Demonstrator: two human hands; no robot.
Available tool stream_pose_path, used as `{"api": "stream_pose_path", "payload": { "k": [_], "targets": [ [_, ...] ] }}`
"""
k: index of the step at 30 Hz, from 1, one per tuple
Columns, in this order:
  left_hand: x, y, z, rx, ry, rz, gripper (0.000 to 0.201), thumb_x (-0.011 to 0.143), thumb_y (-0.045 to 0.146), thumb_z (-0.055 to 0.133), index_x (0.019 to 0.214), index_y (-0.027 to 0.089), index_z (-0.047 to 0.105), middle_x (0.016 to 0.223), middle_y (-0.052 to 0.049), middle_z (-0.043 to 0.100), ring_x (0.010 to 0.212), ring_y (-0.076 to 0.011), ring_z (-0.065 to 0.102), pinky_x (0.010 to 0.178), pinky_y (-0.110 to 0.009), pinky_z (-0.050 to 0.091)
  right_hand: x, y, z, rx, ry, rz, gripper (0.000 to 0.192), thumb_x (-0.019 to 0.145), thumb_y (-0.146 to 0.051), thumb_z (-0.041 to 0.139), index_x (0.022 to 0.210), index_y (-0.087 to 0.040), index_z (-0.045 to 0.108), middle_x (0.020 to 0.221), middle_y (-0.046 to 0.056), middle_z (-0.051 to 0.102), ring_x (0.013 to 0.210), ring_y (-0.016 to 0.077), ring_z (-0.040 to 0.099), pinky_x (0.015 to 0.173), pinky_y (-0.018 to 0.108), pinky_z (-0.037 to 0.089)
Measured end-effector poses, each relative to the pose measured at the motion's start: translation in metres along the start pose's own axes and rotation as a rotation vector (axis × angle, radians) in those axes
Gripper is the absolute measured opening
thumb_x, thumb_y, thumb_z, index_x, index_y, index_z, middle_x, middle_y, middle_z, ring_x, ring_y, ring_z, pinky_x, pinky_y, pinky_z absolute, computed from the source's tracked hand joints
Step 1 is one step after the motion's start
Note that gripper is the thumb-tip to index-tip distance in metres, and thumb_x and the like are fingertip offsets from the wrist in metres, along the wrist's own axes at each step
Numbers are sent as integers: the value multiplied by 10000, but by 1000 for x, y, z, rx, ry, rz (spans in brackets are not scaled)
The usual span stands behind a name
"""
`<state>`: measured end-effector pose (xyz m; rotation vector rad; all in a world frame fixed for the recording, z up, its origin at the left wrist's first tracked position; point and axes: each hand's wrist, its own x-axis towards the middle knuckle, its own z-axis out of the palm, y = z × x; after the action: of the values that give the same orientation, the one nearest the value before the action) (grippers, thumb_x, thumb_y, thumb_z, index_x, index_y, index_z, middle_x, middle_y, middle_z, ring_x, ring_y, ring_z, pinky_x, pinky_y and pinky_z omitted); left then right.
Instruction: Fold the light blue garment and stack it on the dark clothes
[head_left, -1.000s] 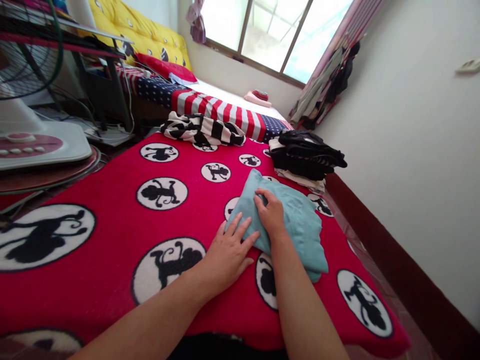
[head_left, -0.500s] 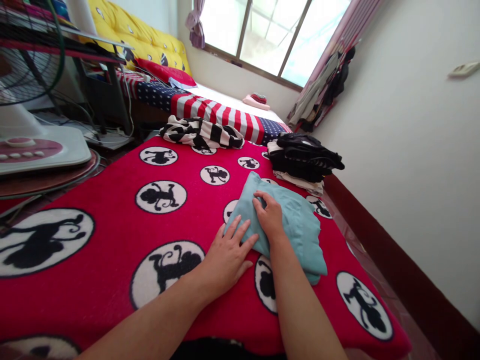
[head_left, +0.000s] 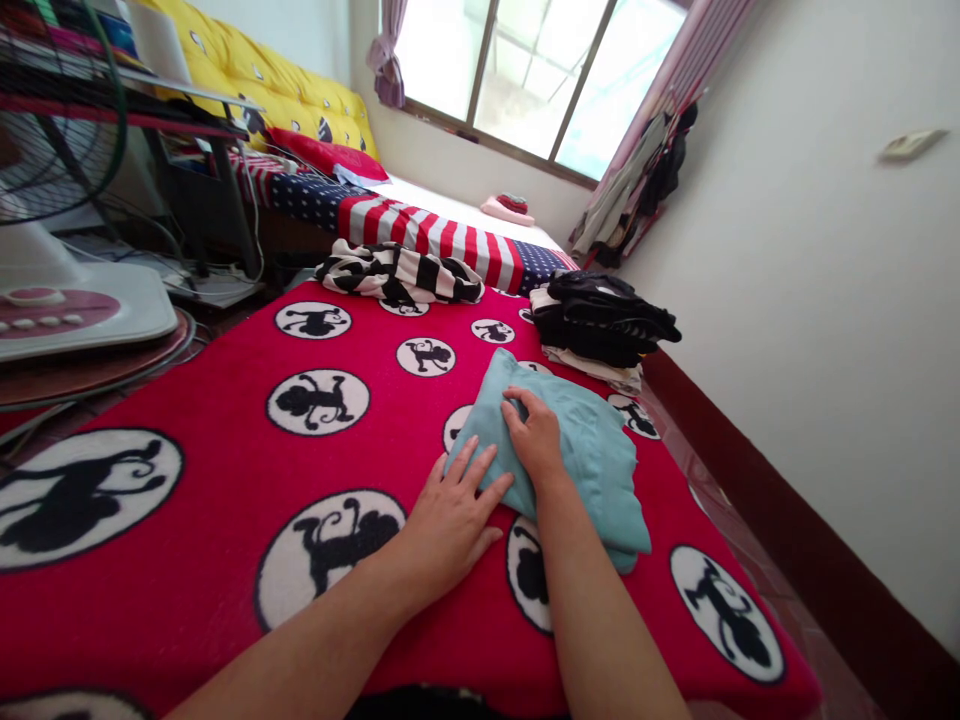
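Head view: right hand (head_left: pixel 534 440) pinches a fold of the teal shirt (head_left: pixel 592 455); left hand (head_left: pixel 450 515) lies open and flat, fingertips on its near edge. Shirt sits folded on the red blanket (head_left: pixel 225 400), beneath both hands. Judgement: keep left pressing flat, smooth outward before releasing the pinch.

Red blanket (head_left: pixel 225 420) with black monkey figures in white discs covers the floor; black-and-white striped garment (head_left: pixel 397 275) crumpled at its far edge, stack of dark folded clothes (head_left: pixel 596 325) near the right wall. Beyond, a stars-and-stripes bedcover (head_left: pixel 427 230), red pillow (head_left: pixel 326 157), yellow cushion (head_left: pixel 262 80). White fan base (head_left: pixel 75 310) far left; clothes hanging (head_left: pixel 634 180) beside the window (head_left: pixel 525 70)
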<state>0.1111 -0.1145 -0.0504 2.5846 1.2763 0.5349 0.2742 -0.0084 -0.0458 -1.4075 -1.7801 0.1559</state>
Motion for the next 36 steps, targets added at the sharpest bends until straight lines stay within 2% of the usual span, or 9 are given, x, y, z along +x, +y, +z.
{"api": "stream_pose_path", "payload": {
  "k": [36],
  "targets": [
    [0, -1, 3, 6, 13, 9, 552, 875, 397, 574, 1397, 271, 442, 1552, -111, 298, 1446, -349, 181, 1093, -583, 295, 0, -1, 0, 8, 7, -7, 195, 847, -244, 542, 980, -187, 673, 1102, 91, 699, 1065, 234, 622, 976, 383, 444]
  ]
}}
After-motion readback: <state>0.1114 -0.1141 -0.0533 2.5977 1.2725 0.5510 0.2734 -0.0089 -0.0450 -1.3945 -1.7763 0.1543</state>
